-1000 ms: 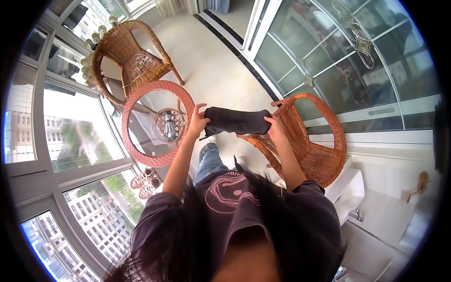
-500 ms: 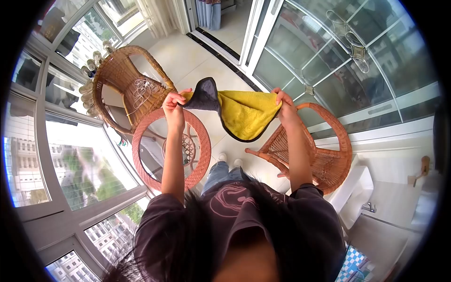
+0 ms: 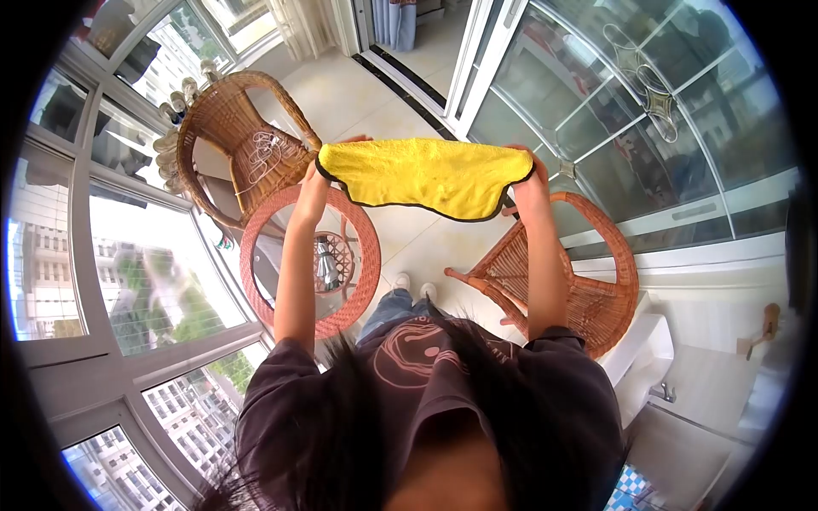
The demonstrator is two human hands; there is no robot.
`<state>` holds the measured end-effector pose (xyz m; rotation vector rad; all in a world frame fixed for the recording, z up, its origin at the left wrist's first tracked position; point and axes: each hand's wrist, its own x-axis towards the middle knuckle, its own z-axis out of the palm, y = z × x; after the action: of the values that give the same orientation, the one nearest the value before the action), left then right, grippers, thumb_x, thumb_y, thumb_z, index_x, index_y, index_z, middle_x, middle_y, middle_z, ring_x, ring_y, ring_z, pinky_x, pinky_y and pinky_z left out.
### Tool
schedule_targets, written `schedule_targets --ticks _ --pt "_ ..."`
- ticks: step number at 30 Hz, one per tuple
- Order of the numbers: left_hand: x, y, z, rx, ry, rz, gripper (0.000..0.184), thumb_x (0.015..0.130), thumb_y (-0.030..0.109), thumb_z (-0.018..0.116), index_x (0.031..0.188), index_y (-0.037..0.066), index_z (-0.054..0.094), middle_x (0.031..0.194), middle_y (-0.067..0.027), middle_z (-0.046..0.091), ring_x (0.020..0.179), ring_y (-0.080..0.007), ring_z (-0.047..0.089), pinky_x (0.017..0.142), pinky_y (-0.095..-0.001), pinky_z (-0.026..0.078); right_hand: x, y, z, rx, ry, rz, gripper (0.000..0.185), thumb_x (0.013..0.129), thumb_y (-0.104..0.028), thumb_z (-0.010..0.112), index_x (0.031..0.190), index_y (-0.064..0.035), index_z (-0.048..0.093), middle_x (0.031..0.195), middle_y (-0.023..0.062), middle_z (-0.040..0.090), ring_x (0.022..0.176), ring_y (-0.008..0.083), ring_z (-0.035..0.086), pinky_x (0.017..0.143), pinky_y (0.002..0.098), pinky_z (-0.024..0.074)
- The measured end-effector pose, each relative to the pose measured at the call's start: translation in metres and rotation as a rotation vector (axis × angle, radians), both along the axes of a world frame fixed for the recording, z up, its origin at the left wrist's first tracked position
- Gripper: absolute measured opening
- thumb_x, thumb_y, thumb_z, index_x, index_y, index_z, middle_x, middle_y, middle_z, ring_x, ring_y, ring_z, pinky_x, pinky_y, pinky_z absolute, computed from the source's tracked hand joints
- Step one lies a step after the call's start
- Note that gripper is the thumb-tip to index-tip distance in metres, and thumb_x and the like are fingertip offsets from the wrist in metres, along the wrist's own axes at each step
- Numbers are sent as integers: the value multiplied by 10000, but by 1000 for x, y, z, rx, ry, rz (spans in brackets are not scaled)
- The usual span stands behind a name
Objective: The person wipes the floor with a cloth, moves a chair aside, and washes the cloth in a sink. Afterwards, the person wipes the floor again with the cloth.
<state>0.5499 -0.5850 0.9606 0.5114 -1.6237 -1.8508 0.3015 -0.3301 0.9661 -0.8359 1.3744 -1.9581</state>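
Stretched out in front of me between both hands is a yellow cleaning cloth with black edging, its yellow side facing up. My left hand grips its left end, and most of the fingers are hidden beneath the fabric. At the opposite end, my right hand holds the cloth, its fingers also partly covered. The lower edge sags a little between them. Below my left forearm stands a round table with a woven reddish rim and a glass top, apart from the cloth.
A wicker chair with a white cord on its seat stands at the upper left. Another wicker chair is on the right, near a white sink. Windows line the left side; a glass sliding door is at the upper right.
The cloth was twisted, with part of its dark grey side showing; now it is spread flatter, yellow side up. Both hands have turned and moved slightly apart, with the fingers now mostly under the fabric.
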Motion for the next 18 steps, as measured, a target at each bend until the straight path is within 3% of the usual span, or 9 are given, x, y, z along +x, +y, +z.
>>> schedule_targets --ticks 1,2,4,6,8,10,12,16,18 --pt "2 -1 -8 210 -168 -120 323 908 202 469 1168 12 490 1106 -97 559 1002 -169 546 798 -285 461 5 2 -7 90 -98 -74 414 895 -275 437 1240 -47 425 1216 93 493 1119 214 472 926 368 375" --pt "1 3 -18 212 -175 -121 323 908 202 469 1168 12 490 1106 -97 559 1002 -169 546 798 -285 461 10 4 -14 172 -204 -148 469 897 -337 423 1261 -43 398 1258 93 467 1174 221 433 956 381 351" --pt "-4 21 -24 176 -124 10 286 910 151 466 1157 11 496 1035 -79 561 1001 -173 537 796 -282 453 9 5 -28 76 -356 -57 512 900 -405 384 1257 -38 405 1304 89 429 1234 230 368 992 391 314" --pt "-6 22 -45 272 -66 -15 273 899 98 465 1151 -4 492 1052 -76 559 992 -188 545 799 -292 461 10 13 -47 154 -378 -89 457 927 -354 357 1242 -30 427 1265 84 471 1182 206 431 989 374 332" --pt "-7 20 -67 397 -165 -149 435 933 282 282 1234 6 434 1205 -122 528 1109 -248 506 954 -364 382 8 18 -65 241 -398 -47 407 936 -310 354 1217 -35 460 1213 70 516 1132 182 479 963 345 362" --pt "-5 33 -62 296 -310 -221 459 918 297 286 1227 -3 443 1221 -136 520 1113 -251 505 951 -371 385 12 23 -92 334 -551 -64 394 934 -306 366 1196 -35 481 1187 51 540 1094 175 508 937 331 387" --pt "-5 43 -81 1019 -260 -185 533 886 389 329 1216 -8 460 1227 -138 516 1117 -261 502 957 -379 379 19 34 -115 411 -766 -54 398 932 -323 375 1192 -43 482 1179 58 544 1090 180 511 923 342 396" --pt "2 73 -123 1177 -229 -138 637 822 495 397 1207 -7 476 1210 -157 524 1121 -305 490 982 -399 351 51 53 -149 313 -943 -34 399 935 -359 350 1181 -75 483 1134 66 556 1041 194 521 895 361 401" --pt "4 84 -139 1218 -243 -54 633 813 496 404 1205 4 479 1205 -158 528 1111 -306 496 981 -399 351 67 61 -142 474 -1103 -98 400 929 -377 361 1172 -87 488 1133 68 558 1056 203 513 899 366 398"
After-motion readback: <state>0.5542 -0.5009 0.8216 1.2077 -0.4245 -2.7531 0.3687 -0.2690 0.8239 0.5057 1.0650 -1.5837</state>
